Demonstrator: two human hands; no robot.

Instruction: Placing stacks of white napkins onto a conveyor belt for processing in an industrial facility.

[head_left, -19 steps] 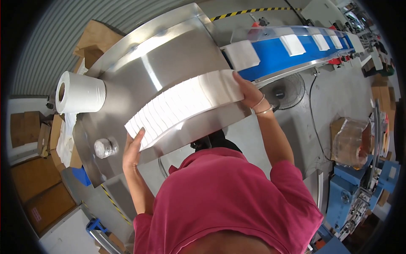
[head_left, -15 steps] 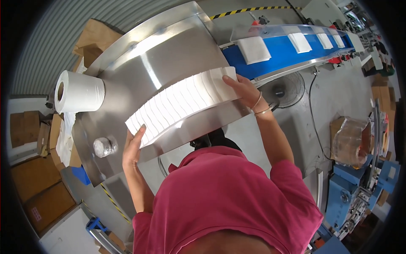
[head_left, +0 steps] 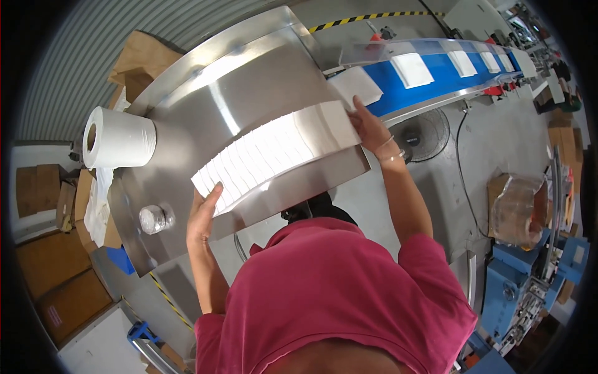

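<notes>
Wears a pink shirt and, at the front of a steel table, clasps the left end of a long, curved row of white folded pads in the left hand. Holds the right hand loosely spread at the row's right end, with thumb pointing up off the pads; cannot tell touch from near-touch at the fingers. Has a small clear roll and a large white roll to the left on the table, and, farther off to the right, a blue conveyor belt bearing spaced white packets.
</notes>
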